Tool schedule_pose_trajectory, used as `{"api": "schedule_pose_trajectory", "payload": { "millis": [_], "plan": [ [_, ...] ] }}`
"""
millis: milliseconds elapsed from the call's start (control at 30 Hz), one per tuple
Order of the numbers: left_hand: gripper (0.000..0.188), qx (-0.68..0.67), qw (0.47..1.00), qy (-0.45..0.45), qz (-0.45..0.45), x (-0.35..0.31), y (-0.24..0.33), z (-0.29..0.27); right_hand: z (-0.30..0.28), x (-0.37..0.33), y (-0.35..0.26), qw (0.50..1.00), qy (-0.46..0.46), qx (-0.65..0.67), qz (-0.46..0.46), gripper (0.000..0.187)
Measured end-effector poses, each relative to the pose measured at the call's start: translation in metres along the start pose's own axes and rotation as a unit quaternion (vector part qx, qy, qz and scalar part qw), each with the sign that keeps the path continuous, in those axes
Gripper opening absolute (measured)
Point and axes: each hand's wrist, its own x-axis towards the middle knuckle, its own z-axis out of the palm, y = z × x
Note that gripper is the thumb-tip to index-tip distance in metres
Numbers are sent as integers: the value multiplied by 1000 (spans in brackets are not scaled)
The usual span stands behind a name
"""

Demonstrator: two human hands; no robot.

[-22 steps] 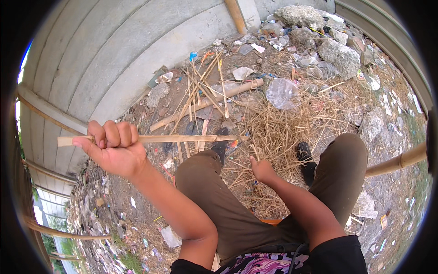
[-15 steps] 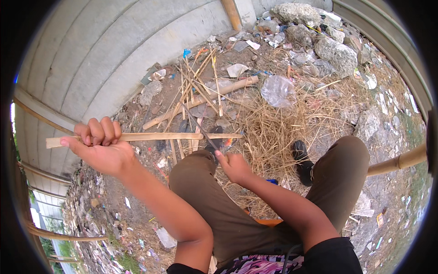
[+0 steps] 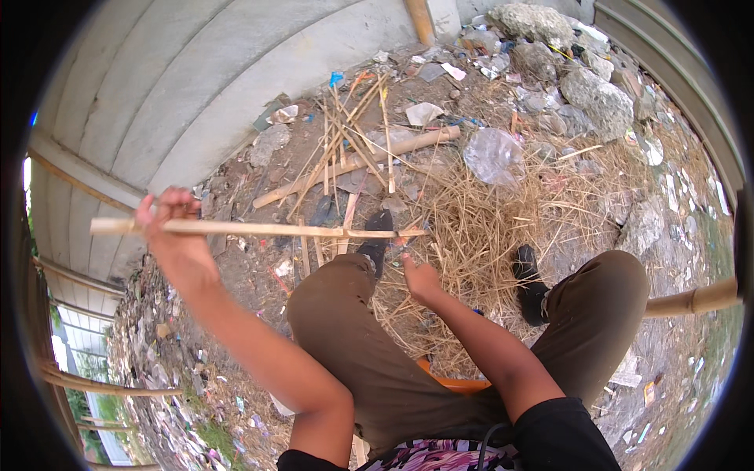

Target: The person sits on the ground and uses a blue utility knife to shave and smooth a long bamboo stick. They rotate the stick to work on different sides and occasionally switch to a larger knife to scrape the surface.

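Observation:
My left hand, a little blurred, holds a long pale bamboo strip near its left end, the fingers curled over it. The strip stretches level to the right across my view, above my left knee and shoe. My right hand is closed on the handle of a knife, held close to the strip's right end. The knife's dark blade is seen nearly end-on, so little of it shows, and whether it touches the strip I cannot tell.
Split bamboo strips lie crossed over a thick bamboo pole near the concrete wall. A heap of shavings covers the ground between my feet. Rocks and litter lie at the far right. A clear plastic piece rests beyond the shavings.
My right hand and the knife have moved right along the strip to its end; the blade has swung from slanting across the strip to nearly end-on. My left hand has tilted and risen slightly.

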Motion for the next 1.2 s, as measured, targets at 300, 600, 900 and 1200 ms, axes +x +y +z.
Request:
{"api": "schedule_pose_trajectory", "payload": {
  "millis": [300, 600, 900, 1200],
  "plan": [
    [67, 40, 997, 35, -53, -27, -66, 34, 24, 55, 55, 996, 81, 29, 9, 80],
    [47, 276, 903, -191, -267, -61, -90, 37, 22, 40, 34, 991, 111, 80, -6, 81],
    [48, 12, 988, -78, -131, -58, -82, 69, -9, -54, -62, 984, 6, 75, -160, 75],
    [62, -83, 989, -76, -93, -61, -116, 82, 4, -65, -54, 977, 0, 118, -179, 77]
  ]
}}
